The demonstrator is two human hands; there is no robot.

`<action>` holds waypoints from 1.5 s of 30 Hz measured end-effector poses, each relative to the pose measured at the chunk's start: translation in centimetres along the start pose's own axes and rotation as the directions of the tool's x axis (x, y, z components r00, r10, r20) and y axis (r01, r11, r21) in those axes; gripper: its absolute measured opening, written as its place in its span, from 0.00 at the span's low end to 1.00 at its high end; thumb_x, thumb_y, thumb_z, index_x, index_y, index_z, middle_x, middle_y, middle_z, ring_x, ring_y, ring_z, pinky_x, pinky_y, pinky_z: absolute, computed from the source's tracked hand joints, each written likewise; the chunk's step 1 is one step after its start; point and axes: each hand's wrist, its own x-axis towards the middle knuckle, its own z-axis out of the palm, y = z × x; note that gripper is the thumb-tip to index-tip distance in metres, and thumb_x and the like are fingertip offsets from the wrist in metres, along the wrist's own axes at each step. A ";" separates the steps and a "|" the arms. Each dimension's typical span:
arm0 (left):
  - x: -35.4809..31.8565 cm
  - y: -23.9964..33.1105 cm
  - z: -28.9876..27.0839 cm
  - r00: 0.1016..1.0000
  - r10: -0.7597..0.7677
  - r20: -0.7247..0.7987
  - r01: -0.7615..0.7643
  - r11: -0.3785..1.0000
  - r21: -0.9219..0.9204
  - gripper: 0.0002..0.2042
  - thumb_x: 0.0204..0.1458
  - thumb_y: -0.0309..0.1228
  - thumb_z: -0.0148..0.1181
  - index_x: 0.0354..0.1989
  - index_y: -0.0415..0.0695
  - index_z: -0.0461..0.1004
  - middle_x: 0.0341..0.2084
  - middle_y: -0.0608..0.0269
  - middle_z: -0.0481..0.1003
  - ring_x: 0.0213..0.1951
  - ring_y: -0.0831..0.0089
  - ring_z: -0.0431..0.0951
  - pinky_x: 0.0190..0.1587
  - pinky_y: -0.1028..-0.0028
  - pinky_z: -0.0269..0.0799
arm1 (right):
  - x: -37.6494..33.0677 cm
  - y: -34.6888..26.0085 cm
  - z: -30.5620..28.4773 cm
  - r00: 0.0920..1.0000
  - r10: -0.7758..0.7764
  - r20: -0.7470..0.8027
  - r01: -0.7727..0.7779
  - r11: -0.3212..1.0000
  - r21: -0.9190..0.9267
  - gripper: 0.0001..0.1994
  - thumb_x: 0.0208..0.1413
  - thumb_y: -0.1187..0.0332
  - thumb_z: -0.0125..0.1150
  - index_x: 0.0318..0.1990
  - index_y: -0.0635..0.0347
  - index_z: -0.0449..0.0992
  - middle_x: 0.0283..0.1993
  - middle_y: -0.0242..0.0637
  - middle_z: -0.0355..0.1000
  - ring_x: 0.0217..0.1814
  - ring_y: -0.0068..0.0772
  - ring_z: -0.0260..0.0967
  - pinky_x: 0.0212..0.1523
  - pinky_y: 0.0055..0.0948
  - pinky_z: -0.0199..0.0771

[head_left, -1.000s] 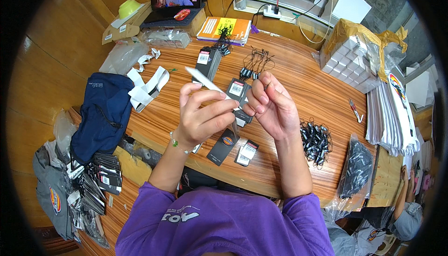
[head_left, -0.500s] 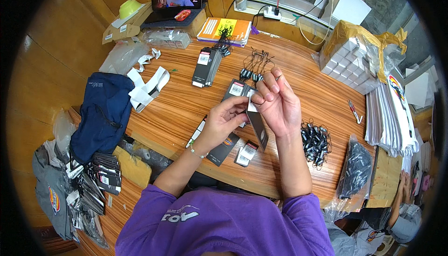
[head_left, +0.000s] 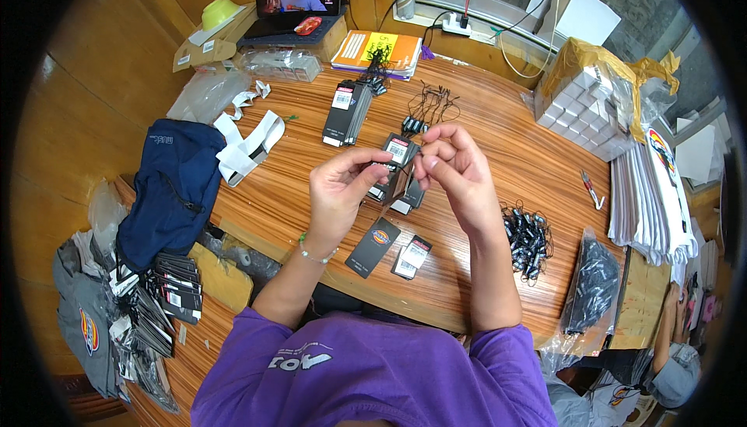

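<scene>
A dark hang tag [head_left: 399, 186], seen nearly edge-on, hangs tilted between my hands above the table. My right hand [head_left: 461, 174] pinches near its top end, where a thin cord seems to be. My left hand [head_left: 336, 191] has thumb and fingertips together beside the tag; what they grip is too small to make out. Below lie a black hang tag with a round logo [head_left: 373, 246] and a small pile of white-labelled tags [head_left: 411, 257]. Stacked black tags [head_left: 398, 147] sit just beyond the fingers, with black looped cords [head_left: 432, 104] behind.
A stack of corded tags [head_left: 346, 112] lies farther back. To the right are a heap of black cords [head_left: 527, 240], red-handled snippers [head_left: 592, 189], a bag of black cords [head_left: 591, 283], folded white garments [head_left: 650, 194] and wrapped white boxes [head_left: 583, 104]. A navy bag [head_left: 173, 190] lies left.
My left hand has moved left, away from the tag's face, and the right hand has lowered slightly. The held tag has turned more edge-on and shifted left.
</scene>
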 end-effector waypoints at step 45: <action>1.8 0.9 0.6 0.997 -0.072 -0.007 0.072 0.994 0.088 0.04 0.48 0.25 0.60 0.29 0.37 0.76 0.16 0.69 0.72 0.18 0.85 0.67 0.21 0.86 0.62 | 0.4 1.3 0.0 0.980 -0.144 0.140 0.194 0.856 -0.479 0.11 0.49 0.69 0.61 0.36 0.65 0.68 0.40 0.37 0.67 0.45 0.26 0.64 0.44 0.27 0.65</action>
